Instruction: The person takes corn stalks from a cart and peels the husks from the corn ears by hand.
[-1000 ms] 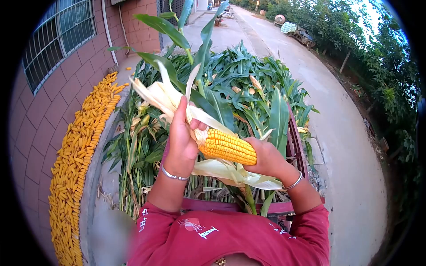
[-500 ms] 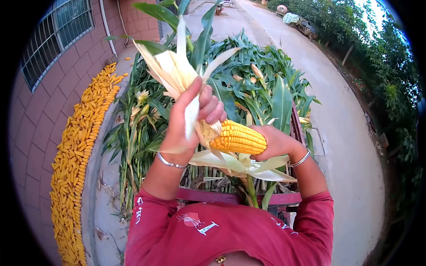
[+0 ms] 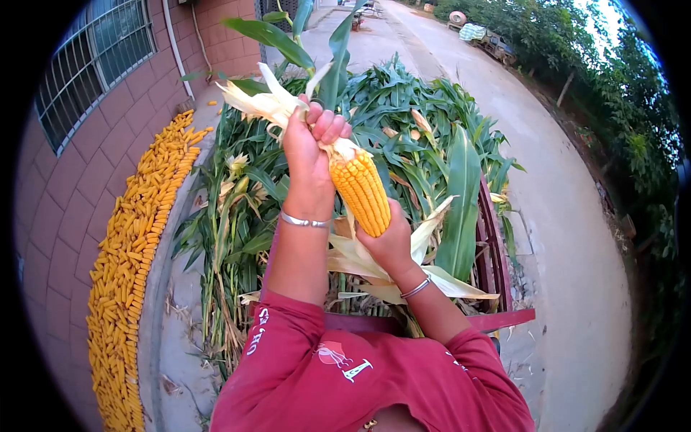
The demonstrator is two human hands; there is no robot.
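A bare yellow corn cob [image 3: 360, 191] slants in front of me, its kernels fully showing. My left hand [image 3: 308, 155] is closed in a fist around the pale husk [image 3: 260, 102] at the cob's upper end, and the husk tips stick out above the fingers. Around the lower end of the cob, my right hand [image 3: 392, 245] is wrapped, fingers partly hidden behind it. Below the right hand, dry husk leaves [image 3: 461, 286] spread out. A green stalk with long leaves [image 3: 277, 42] rises behind my left hand.
Cut corn stalks [image 3: 403, 101] lie heaped on a cart with a red metal frame [image 3: 497, 252]. Husked cobs [image 3: 133, 252] are piled along the tiled wall [image 3: 68, 209] at left. A concrete road [image 3: 568, 245] runs along the right, bordered by trees [image 3: 633, 144].
The cob has swung from nearly level to steeply slanted, its lower end moving down and left with my right hand. The husk above my left fist looks more bunched.
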